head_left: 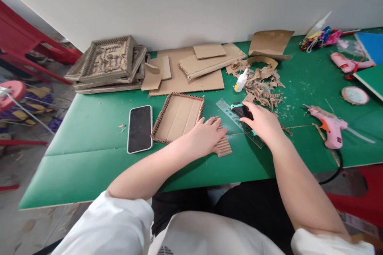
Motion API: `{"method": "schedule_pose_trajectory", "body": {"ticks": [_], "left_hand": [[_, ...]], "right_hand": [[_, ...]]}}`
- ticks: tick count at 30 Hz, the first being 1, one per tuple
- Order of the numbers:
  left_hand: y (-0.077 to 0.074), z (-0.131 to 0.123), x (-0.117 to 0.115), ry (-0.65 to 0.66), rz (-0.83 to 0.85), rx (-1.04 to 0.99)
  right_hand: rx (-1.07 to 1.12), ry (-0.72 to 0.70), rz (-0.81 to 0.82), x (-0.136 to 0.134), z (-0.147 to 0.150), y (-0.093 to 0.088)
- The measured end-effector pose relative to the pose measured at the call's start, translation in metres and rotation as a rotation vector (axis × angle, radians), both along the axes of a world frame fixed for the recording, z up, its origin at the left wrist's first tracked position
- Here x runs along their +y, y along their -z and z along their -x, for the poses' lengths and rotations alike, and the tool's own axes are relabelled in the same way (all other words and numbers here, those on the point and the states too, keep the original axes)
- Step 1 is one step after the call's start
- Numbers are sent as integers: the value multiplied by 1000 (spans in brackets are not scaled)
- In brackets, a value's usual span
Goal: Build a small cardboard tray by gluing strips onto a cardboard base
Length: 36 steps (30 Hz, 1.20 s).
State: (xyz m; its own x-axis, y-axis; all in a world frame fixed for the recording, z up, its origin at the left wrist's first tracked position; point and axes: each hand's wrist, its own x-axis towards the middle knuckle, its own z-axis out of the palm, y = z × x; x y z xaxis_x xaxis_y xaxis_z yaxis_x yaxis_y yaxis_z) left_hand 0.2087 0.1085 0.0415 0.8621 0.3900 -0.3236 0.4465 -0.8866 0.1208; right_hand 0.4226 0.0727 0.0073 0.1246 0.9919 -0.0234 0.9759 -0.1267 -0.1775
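Note:
My left hand (208,133) lies spread and flat on a strip of corrugated cardboard (224,148), covering part of it. Beside that hand rests a shallow cardboard tray (178,119) with ridged corrugated edges. My right hand (261,121) is closed round a black and teal utility knife (239,109); its blade cannot be made out. Under and beside the knife a clear plastic ruler (224,107) lies slantwise on the table. A white glue bottle (241,81) is just beyond, close to a heap of torn cardboard scraps (267,91).
On the green table (98,167), a phone (140,129) lies left of the tray. Stacked cardboard frames (107,61) and flat cardboard sheets (191,79) line the wall. To the right are a pink glue gun (329,125), a tape roll (355,95) and another pink glue gun (348,62).

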Motion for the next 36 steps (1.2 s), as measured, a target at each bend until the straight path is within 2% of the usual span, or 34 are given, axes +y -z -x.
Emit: {"method": "schedule_pose_trajectory", "body": {"ticks": [6,10,14,18,21,24,27,30,33,36], "left_hand": [[-2,-1,-6,18,52,57],[-4,-2,-5,20,52,69],[-7,-1,-3,9,62,41],[-21,1,3,-86,93,-112],[-30,0,6,-225,144,-321],[-29,-2,5,-292,233,-470],[-21,-4,2,-288,234,-616],[-20,-4,1,-245,183,-728],[-25,0,4,-201,119,-701],[-29,6,9,-178,-50,-638]], "right_hand": [[118,25,16,-2,-1,-8],[410,52,-51,-5,-9,-18],[735,89,-126,-5,-21,-18],[922,170,-192,-5,-28,-14],[952,147,-259,-7,-20,-16],[993,32,-388,-16,0,-27],[1030,-59,-484,-27,24,-40],[1024,-74,-531,-36,39,-49],[894,-85,-534,-39,40,-55],[820,-151,-415,-41,32,-59]]}}
